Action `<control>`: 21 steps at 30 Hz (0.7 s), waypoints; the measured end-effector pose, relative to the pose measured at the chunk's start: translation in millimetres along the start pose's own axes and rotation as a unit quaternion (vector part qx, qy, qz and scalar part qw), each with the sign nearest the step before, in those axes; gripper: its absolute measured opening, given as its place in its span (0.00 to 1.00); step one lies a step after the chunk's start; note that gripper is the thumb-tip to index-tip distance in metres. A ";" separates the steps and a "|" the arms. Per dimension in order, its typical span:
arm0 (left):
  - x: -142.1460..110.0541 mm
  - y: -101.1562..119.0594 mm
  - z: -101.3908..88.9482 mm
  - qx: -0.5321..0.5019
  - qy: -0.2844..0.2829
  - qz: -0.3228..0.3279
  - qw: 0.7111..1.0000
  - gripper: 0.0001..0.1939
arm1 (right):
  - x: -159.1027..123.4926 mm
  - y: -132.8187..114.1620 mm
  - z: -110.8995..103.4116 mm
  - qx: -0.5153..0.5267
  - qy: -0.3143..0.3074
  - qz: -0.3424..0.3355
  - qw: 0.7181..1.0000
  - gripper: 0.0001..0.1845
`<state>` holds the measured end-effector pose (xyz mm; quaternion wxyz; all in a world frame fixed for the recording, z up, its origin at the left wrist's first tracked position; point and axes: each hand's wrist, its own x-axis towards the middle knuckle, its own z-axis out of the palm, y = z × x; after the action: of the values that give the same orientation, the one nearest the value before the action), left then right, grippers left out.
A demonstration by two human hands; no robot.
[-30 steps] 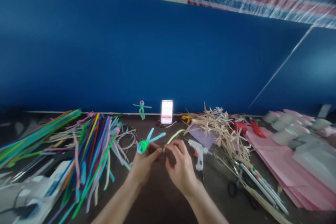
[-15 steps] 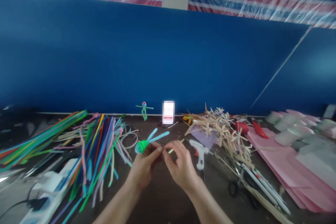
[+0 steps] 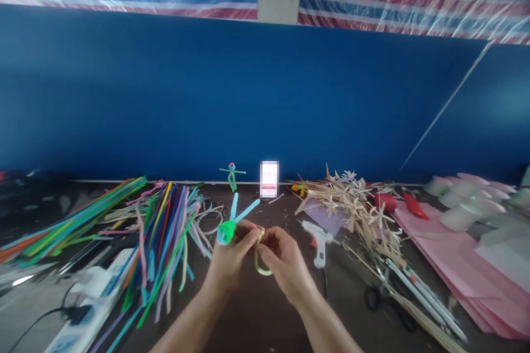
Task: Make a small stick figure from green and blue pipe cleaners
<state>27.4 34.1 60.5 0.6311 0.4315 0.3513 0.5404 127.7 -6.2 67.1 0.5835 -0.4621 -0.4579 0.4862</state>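
My left hand (image 3: 229, 256) is closed around a pipe cleaner figure (image 3: 226, 230) with a green wrapped body, a light blue end and two light blue prongs pointing up and away. Between my fingertips, a pale yellow pipe cleaner (image 3: 262, 272) bends in a curve below the hands. My right hand (image 3: 286, 265) pinches that yellow pipe cleaner close beside the left thumb. The part inside the fingers is hidden. Behind them, a small green pipe cleaner doll (image 3: 232, 176) stands near the wall with its arms spread.
Many coloured pipe cleaners (image 3: 165, 237) lie at left, beside a power strip (image 3: 89, 314) with plugs. A lit, blurred screen (image 3: 269, 179) stands at the back. To the right are a white glue gun (image 3: 318, 238), straw-coloured stars (image 3: 351, 198), scissors (image 3: 372, 298) and pink sheets (image 3: 443, 265).
The yellow pipe cleaner, earlier sticking out past my right fingers, now curves down between the hands. The blue prongs have swung more upright. The whole view has shifted slightly.
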 end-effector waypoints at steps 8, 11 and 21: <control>6.6 -6.9 -7.7 0.094 0.013 0.059 0.994 0.09 | -5.2 9.1 3.3 -0.095 0.027 -0.031 0.995 0.05; 7.9 -6.4 -9.6 0.155 0.008 0.062 0.986 0.09 | -8.0 7.9 0.5 -0.191 0.043 -0.079 0.977 0.03; 6.9 -20.5 -18.3 0.196 -0.026 0.025 0.980 0.08 | -4.7 18.3 -10.7 -0.330 0.085 -0.120 0.932 0.04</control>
<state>19.7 43.0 34.7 0.5293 0.5696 0.4230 0.4652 135.1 -10.1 47.0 0.4887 -0.6100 -0.5932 0.1928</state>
